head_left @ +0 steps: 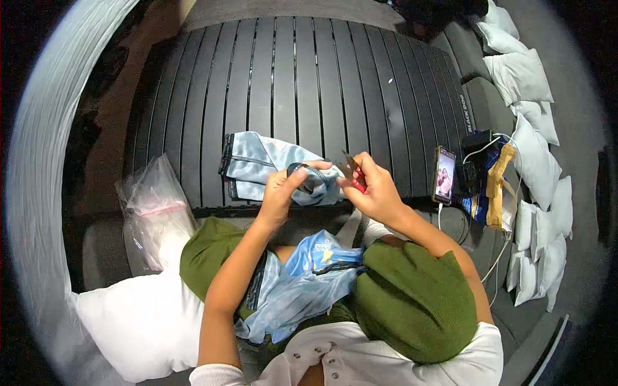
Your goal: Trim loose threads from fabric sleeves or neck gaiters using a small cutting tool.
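My left hand [281,194] is closed on the gathered edge of a light blue cloth piece [254,151], pinching it where a dark band curls over the fingers. The rest of that piece lies on the black slatted table, its dark-trimmed end to the left. In my right hand [376,193] is a small pair of scissors [349,166] with red handles, blades pointing up and away. The blades are close to the cloth's right end; whether they touch it I cannot tell. Across my lap lies another light blue cloth [299,293] with a printed patch and dark edging.
Beyond my hands stretches the black slatted table [283,83]. A phone [444,175] with a white cable stands at its right edge, beside a blue and yellow bag [496,183]. White pillows [524,74] line the far right. Left are a clear plastic bag [158,209] and a white pillow [145,325].
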